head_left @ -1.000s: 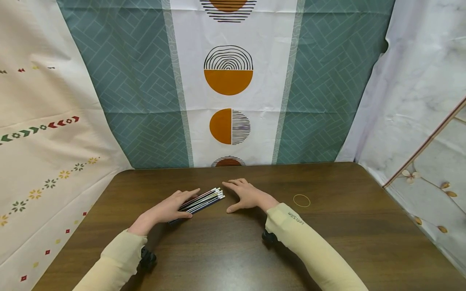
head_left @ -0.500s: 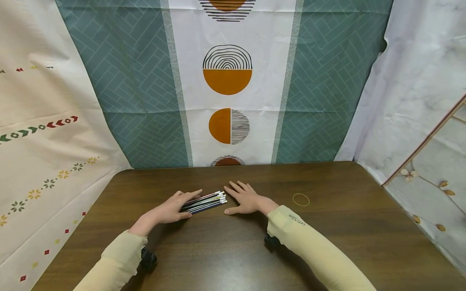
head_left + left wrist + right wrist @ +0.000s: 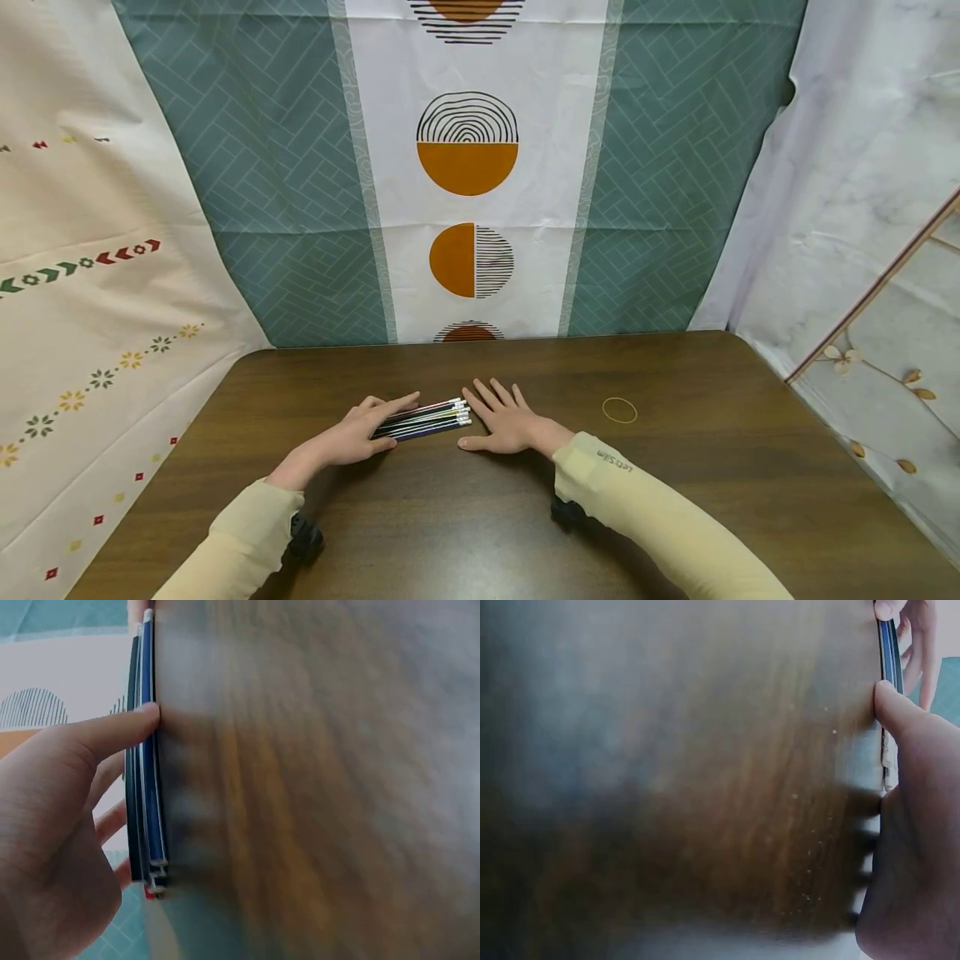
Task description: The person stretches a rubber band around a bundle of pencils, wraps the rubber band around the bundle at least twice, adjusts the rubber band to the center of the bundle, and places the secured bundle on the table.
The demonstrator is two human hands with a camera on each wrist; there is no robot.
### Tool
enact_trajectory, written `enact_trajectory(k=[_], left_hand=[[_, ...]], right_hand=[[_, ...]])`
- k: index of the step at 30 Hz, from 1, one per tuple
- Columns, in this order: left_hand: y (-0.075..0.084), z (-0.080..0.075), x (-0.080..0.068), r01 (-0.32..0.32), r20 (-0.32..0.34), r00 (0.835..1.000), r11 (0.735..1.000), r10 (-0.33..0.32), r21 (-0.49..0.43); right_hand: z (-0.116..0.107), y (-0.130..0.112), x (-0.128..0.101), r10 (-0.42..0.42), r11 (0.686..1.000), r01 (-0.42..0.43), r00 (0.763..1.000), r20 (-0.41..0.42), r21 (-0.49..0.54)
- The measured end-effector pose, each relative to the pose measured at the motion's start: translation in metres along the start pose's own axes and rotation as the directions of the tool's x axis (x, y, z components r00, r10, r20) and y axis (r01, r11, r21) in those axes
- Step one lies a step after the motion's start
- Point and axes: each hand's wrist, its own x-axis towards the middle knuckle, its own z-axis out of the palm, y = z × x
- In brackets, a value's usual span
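Observation:
A bundle of several dark pencils (image 3: 423,418) with white eraser ends lies on the brown table (image 3: 480,517), pointing right. My left hand (image 3: 362,433) holds its left part, fingers laid along the far side and thumb on the near side. In the left wrist view the thumb (image 3: 112,731) presses the side of the pencils (image 3: 146,787). My right hand (image 3: 504,422) rests flat on the table with its fingers straight, just right of the eraser ends. The right wrist view shows its thumb (image 3: 896,712) beside the pencils (image 3: 887,652).
A thin yellow rubber band (image 3: 619,409) lies on the table to the right of my right hand. Patterned cloths hang behind the table's far edge and along both sides.
The bundle has swung to lie more level and slid slightly right. My right hand has flattened, spread its fingers and come in beside the eraser ends.

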Motion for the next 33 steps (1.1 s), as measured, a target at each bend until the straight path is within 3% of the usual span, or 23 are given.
enact_trajectory(k=[7, 15, 25, 33], left_hand=[[-0.011, -0.001, -0.014, 0.074, -0.069, 0.994, 0.992, -0.081, -0.101], [-0.021, 0.006, -0.020, 0.043, -0.139, 0.987, 0.966, -0.081, -0.255], [-0.010, 0.015, -0.012, 0.027, -0.185, 0.977, 0.915, -0.110, -0.403], [-0.005, 0.018, -0.013, 0.071, -0.223, 0.959, 0.906, -0.177, -0.416]], right_hand=[[0.000, -0.005, -0.004, 0.005, 1.000, -0.005, 1.000, -0.012, 0.019], [0.011, -0.005, 0.004, 0.042, 0.999, -0.041, 0.999, -0.033, 0.030], [0.025, -0.003, 0.010, 0.052, 0.998, -0.050, 0.996, -0.067, 0.033], [0.010, -0.018, -0.003, 0.022, 0.971, 0.002, 0.995, -0.100, 0.238]])
